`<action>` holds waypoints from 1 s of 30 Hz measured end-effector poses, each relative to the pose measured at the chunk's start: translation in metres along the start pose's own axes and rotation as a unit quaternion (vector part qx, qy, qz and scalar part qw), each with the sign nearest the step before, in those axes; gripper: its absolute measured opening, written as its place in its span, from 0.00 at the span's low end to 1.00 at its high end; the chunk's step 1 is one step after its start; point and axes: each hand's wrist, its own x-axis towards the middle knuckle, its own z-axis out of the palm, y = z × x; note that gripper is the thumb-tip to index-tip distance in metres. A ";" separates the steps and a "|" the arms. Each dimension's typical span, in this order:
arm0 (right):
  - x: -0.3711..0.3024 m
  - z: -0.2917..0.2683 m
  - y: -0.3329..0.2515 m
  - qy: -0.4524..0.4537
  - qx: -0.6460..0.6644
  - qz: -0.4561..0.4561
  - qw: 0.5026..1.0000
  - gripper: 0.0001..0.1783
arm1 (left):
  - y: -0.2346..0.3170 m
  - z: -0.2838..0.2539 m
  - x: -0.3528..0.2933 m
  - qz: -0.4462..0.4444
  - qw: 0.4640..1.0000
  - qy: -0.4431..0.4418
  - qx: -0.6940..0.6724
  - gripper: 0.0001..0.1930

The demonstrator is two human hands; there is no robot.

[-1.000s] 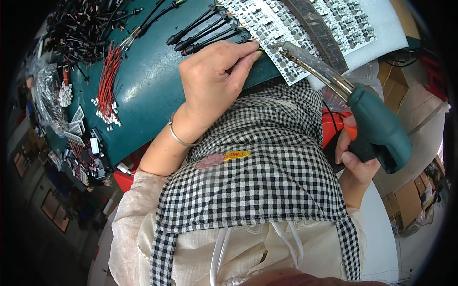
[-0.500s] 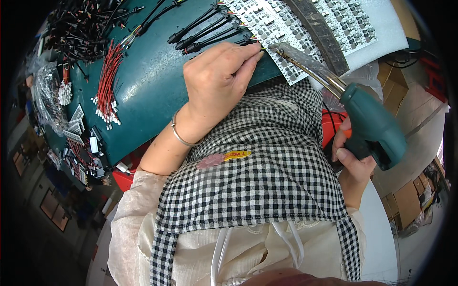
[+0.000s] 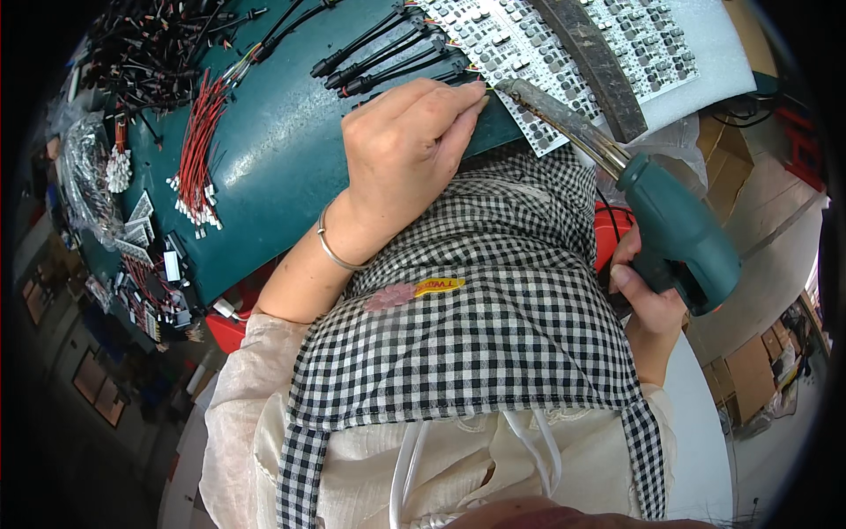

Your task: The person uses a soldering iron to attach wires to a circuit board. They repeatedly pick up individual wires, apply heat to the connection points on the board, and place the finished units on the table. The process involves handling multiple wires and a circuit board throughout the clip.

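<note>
My left hand (image 3: 407, 141) is closed in a pinch on a thin wire (image 3: 490, 87) at the near left edge of a white circuit board (image 3: 507, 48). In my right hand (image 3: 648, 286) is a green soldering gun (image 3: 683, 220), gripped by its handle. Its long metal tip reaches up and left to the board's edge, close to the left fingertips; whether it touches the wire I cannot tell. Several black cable connectors (image 3: 379, 44) lie beside the board with their coloured wires at its edge. My left fingers hide part of the wire.
A dark metal bar (image 3: 590, 66) lies across the board, which rests on white foam (image 3: 727, 66). Red wires with white plugs (image 3: 198, 159) and a heap of black cables (image 3: 141, 62) are on the green table (image 3: 264, 185). Cardboard boxes (image 3: 753, 375) stand at the right.
The soldering gun and my right hand have shifted slightly left. My left hand stays at the board's edge, having moved very little.
</note>
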 end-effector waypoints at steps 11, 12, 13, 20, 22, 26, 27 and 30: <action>0.013 0.005 -0.012 0.070 0.110 -0.055 0.990 0.37 | 0.000 -0.001 0.000 -0.006 1.000 -0.010 0.006 0.09; 0.012 0.005 -0.011 0.076 0.110 -0.054 0.990 0.37 | -0.001 0.000 0.000 -0.004 1.000 -0.009 0.005 0.09; 0.011 0.005 -0.011 0.081 0.110 -0.053 0.989 0.37 | -0.001 0.000 0.000 -0.001 1.000 -0.009 0.005 0.08; 0.008 0.004 -0.008 0.091 0.110 -0.046 0.989 0.38 | 0.017 -0.010 0.006 -0.205 0.976 -0.070 -0.030 0.07; 0.008 0.003 -0.009 0.089 0.112 -0.047 0.989 0.38 | 0.016 -0.014 0.006 -0.252 0.962 -0.096 -0.049 0.07; 0.008 0.000 -0.007 0.080 0.112 -0.059 0.989 0.38 | 0.013 -0.019 0.014 -0.277 0.943 -0.178 -0.044 0.08; 0.008 0.000 -0.006 0.078 0.111 -0.062 0.989 0.38 | 0.013 -0.019 0.015 -0.289 0.935 -0.201 -0.049 0.08; 0.011 0.000 -0.008 0.076 0.110 -0.068 0.989 0.38 | 0.007 -0.017 0.015 -0.365 0.900 -0.177 -0.158 0.07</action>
